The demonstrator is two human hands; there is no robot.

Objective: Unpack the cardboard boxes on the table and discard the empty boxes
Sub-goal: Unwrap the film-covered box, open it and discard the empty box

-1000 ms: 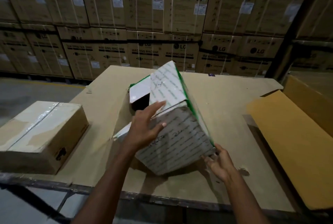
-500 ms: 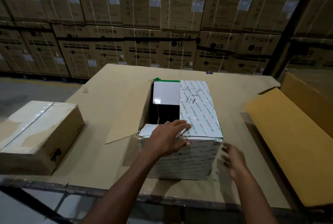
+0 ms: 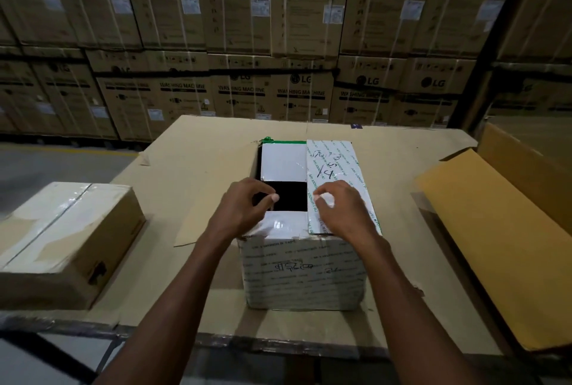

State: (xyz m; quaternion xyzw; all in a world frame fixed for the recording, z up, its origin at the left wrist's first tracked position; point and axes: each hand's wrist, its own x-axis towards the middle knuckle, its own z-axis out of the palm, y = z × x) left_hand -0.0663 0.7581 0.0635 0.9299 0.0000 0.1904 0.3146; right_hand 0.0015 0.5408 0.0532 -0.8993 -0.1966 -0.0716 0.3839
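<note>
A white-taped cardboard box (image 3: 303, 276) stands upright at the middle of the table (image 3: 201, 152), its top partly open onto a dark inside. Its left flap (image 3: 213, 199) hangs out to the left, brown side up. My left hand (image 3: 244, 208) sits at the left rim of the opening, fingers and thumb curled over the edge. My right hand (image 3: 340, 208) lies on the closed right top flap (image 3: 334, 161), its fingertips curled round that flap's inner edge. What is inside the box is hidden in the dark.
A sealed brown box (image 3: 68, 230) with clear tape lies at the table's left edge. A large open carton (image 3: 495, 230) stands at the right. Stacked washing-machine boxes (image 3: 241, 28) form a wall behind the table.
The white box went from tilted on its edge to standing flat. My right hand rose from the box's lower right side onto the top flap, and my left hand shifted to the opening's rim.
</note>
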